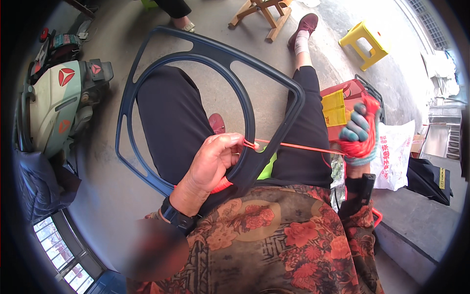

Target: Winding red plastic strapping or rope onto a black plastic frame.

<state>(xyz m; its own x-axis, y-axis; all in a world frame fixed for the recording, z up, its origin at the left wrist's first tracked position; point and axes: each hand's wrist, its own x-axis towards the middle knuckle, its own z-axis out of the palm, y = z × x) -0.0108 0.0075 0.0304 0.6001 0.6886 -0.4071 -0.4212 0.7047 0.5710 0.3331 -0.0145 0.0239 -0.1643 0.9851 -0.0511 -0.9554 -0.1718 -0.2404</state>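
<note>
A dark blue frame (215,52) with a round opening lies across my lap, tilted. My left hand (208,164) is bare and reaches over the frame's near right part. Its thumb and finger pinch a loop of red cord (303,146) beside the ring's inner edge. From there the cord runs taut to the right. My right hand (356,128), in a grey-blue glove, is closed round a thick bundle of red cord (361,148) beyond my right thigh. Some red cord wraps (223,185) circle the frame below my left wrist. A bright green patch (267,169) shows under the frame.
A pale green and grey machine (58,105) stands at the left. At the right are a yellow stool (364,41), a red box (338,122), a white plastic bag (396,152) and a black bag (428,179). A wooden stool (262,12) and another person's foot (183,23) are ahead.
</note>
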